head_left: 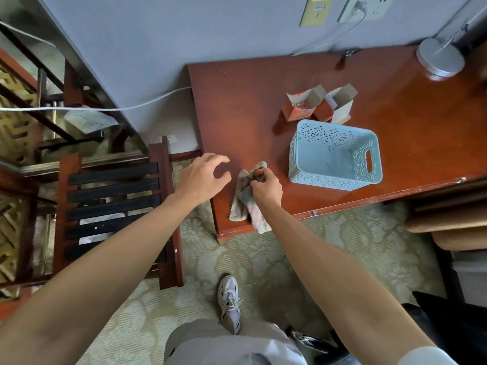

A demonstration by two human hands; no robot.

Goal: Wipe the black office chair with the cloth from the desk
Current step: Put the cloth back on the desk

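Observation:
A crumpled grey-pink cloth (241,204) lies on the near left corner of the reddish wooden desk (395,127), one end hanging over the front edge. My right hand (264,187) pinches the cloth's upper bunch between curled fingers and thumb. My left hand (203,177) hovers just left of the cloth above the desk's corner, fingers relaxed and spread, holding nothing. A black shape, part of the office chair (458,330), shows at the bottom right corner, mostly out of view.
A light blue perforated basket (297,159) stands right of the cloth. Two opened small cartons (316,104) sit behind it, and a grey lamp base (440,57) at the far right. A wooden rack with black slats (113,206) stands left of the desk. Patterned carpet below.

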